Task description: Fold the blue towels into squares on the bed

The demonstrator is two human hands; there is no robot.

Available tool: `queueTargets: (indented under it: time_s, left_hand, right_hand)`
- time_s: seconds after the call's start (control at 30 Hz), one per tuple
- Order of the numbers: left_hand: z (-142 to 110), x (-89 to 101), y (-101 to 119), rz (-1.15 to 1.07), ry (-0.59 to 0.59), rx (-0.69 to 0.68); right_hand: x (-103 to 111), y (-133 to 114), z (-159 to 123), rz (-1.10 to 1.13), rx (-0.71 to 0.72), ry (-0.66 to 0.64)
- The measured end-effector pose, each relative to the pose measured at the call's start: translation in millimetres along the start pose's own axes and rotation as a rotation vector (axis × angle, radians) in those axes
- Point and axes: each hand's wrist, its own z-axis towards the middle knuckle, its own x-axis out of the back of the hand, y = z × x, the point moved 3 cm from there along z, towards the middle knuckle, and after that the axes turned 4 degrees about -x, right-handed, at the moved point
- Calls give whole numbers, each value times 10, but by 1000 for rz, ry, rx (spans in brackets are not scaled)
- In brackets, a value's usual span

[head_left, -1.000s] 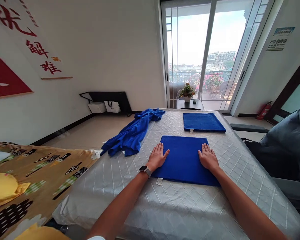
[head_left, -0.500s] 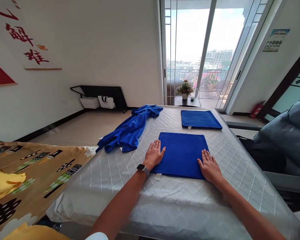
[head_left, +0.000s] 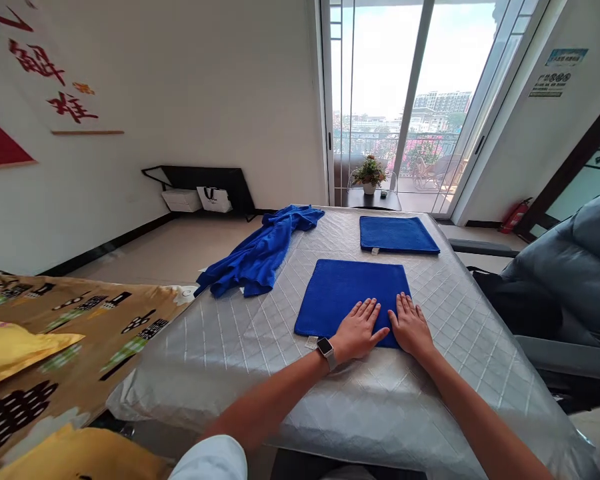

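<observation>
A folded blue towel [head_left: 340, 293] lies flat, with a small white tag [head_left: 311, 342] at its near left corner. My left hand [head_left: 361, 328], a watch on its wrist, rests palm down on the towel's near right part. Beside it, my right hand [head_left: 411, 325] lies flat over the right edge. Both hands have their fingers stretched out and hold nothing. Farther back sits a second folded blue towel [head_left: 399, 235]. To the left, a crumpled blue towel [head_left: 263, 257] is spread loosely along the edge of the silver quilted surface [head_left: 240, 380].
On the left is a brown patterned cloth [head_left: 145, 293] with yellow pillows [head_left: 20, 350]. A grey padded chair [head_left: 575, 267] stands close on the right. Behind the quilted surface are a potted plant [head_left: 370, 175] on a small table and a sliding glass door [head_left: 375, 73].
My left hand has slid right, from the front towel's left edge to its right part, next to my right hand. My right hand stays at the right edge.
</observation>
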Motion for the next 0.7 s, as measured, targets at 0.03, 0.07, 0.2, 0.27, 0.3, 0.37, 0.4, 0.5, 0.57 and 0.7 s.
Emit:
queueTargets:
  time_s: [0.03, 0.07, 0.2, 0.27, 0.3, 0.37, 0.4, 0.5, 0.57, 0.7]
  left_hand:
    - [-91, 42, -60, 1, -21, 22]
    - [-198, 94, -131, 6, -42, 48]
    - [-737, 298, -468, 63, -84, 238]
    - [-1028, 362, -614, 101, -71, 333]
    - [-1164, 384, -666, 116, -62, 358]
    - [-1397, 418, -723, 135, -44, 359]
    - [-1488, 440, -730, 139, -29, 345]
    - [-1649, 557, -704, 118, 47, 304]
    - [-1663, 675, -686, 77, 102, 300]
    - [-1548, 887, -719, -25, 130, 284]
  right_hand:
    - [14, -6, -8, 5, -8, 2]
    - [27, -13, -14, 10, -13, 1]
    - [73, -41, -23, 23, -29, -18]
    - [104, -51, -29, 19, -31, -23]
    - [123, -50, -41, 13, -30, -22]
    - [167, -25, -96, 0, -15, -8]
    - [192, 0, -144, 1, 5, 10]
    - [262, 119, -369, 76, 166, 86]
    - [303, 214, -555, 175, 330, 111]
    - [408, 390, -805, 256, 483, 162]
